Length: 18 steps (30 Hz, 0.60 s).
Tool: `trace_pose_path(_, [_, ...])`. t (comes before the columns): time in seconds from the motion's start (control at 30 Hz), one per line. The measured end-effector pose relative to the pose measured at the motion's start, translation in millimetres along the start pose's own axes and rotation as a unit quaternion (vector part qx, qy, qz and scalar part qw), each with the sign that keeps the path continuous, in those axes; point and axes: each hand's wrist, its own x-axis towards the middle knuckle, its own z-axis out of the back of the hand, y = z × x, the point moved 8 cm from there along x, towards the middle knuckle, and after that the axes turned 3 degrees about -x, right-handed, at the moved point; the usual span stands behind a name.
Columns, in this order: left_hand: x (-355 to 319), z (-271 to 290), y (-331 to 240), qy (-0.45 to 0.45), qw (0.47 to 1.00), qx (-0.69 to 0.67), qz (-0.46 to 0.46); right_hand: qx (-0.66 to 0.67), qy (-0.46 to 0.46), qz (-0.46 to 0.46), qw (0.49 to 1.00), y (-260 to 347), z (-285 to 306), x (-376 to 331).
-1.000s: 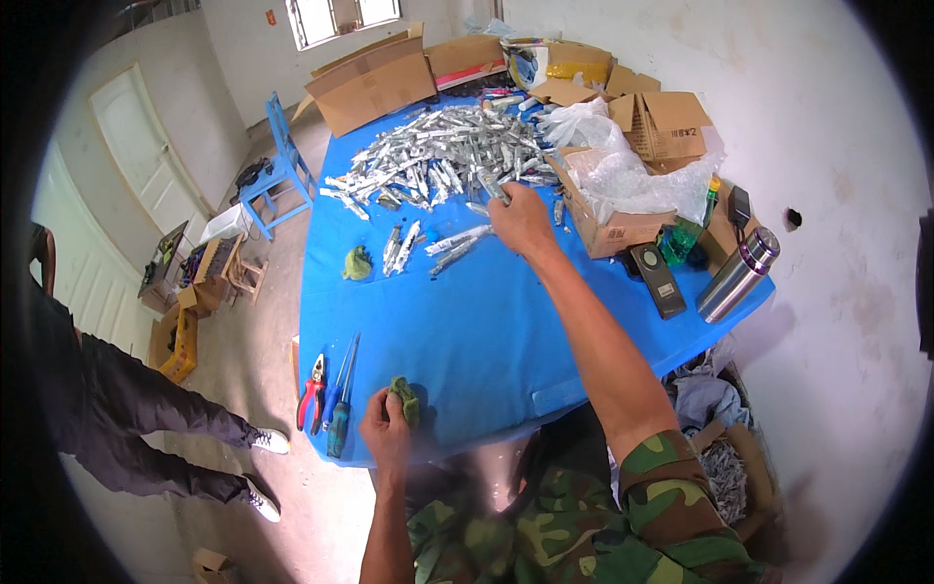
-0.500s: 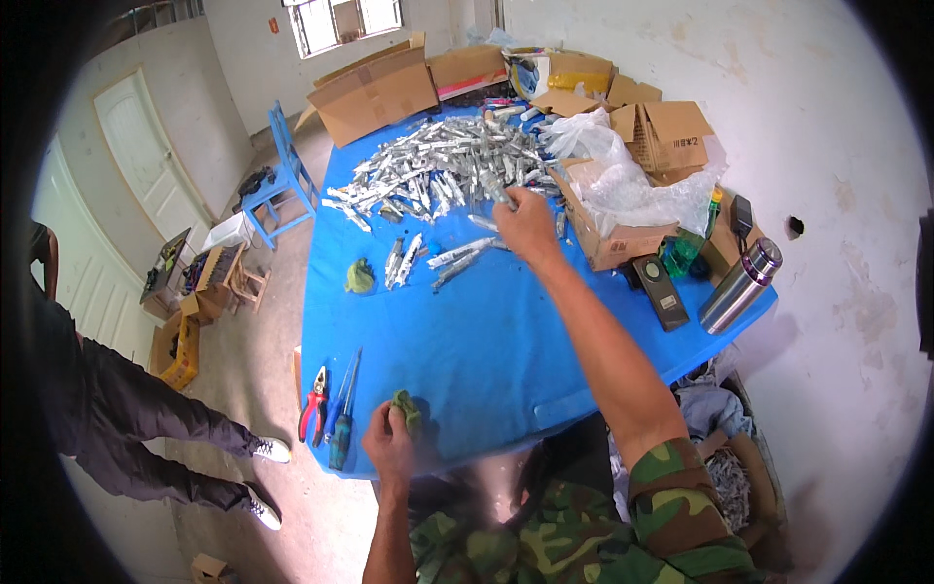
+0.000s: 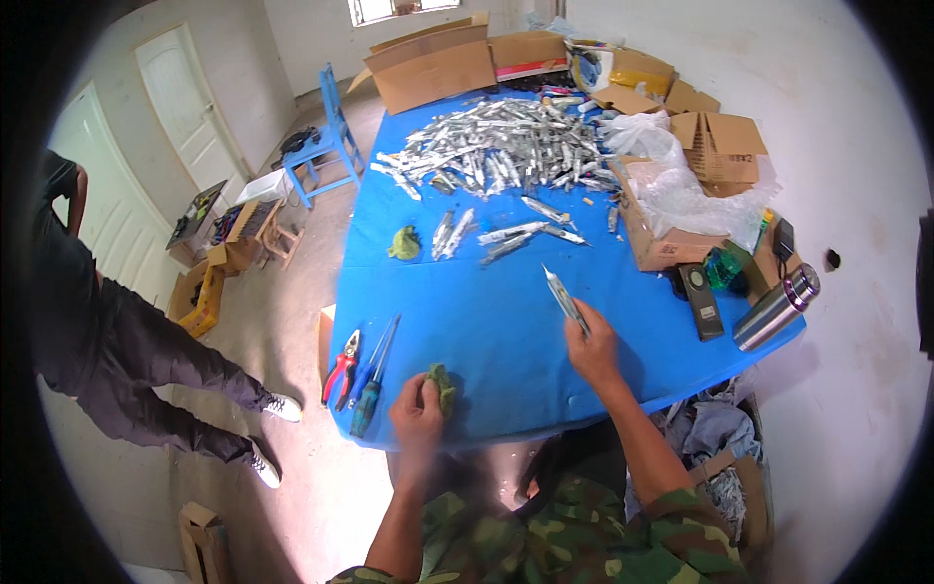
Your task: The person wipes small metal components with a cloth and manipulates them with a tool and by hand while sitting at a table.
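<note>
My right hand (image 3: pixel 593 346) is closed on a slim silver-white tube (image 3: pixel 559 294) with a thin pointed tip, held over the near part of the blue-covered table. My left hand (image 3: pixel 416 413) pinches a crumpled green cloth (image 3: pixel 443 389) at the near table edge. Farther off lies a large heap of similar silver tubes (image 3: pixel 506 141). Several loose tubes (image 3: pixel 513 234) lie between the heap and my hands. A second green cloth (image 3: pixel 405 243) rests left of them. Beside my left hand are red-handled pliers (image 3: pixel 341 370), a blue-handled tool (image 3: pixel 362 380) and a teal-handled screwdriver (image 3: pixel 367 404).
Cardboard boxes (image 3: pixel 433 70) line the table's far edge. On the right stand an open box (image 3: pixel 671 251) with clear plastic, a dark handheld device (image 3: pixel 700 302) and a steel flask (image 3: pixel 776 309). Someone in dark trousers (image 3: pixel 161 360) stands at left, near a blue chair (image 3: pixel 326 146).
My right hand has drawn back from the heap toward me, bringing a tube with it. My left hand still holds the green cloth. The whole view has shifted somewhat.
</note>
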Motion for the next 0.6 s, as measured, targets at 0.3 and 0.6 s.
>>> trace_pose_path(0.3, [-0.4,6.3,37.3,0.000,1.000,0.029,0.012,-0.056,0.078,-0.003,0.995,-6.8,-7.3,-49.8])
trace_pose_path(0.6, [20.0,5.0,-23.5,0.026,0.990,0.109,-0.089,0.013,0.115,-0.097,0.989,-29.1,-6.2,-53.9])
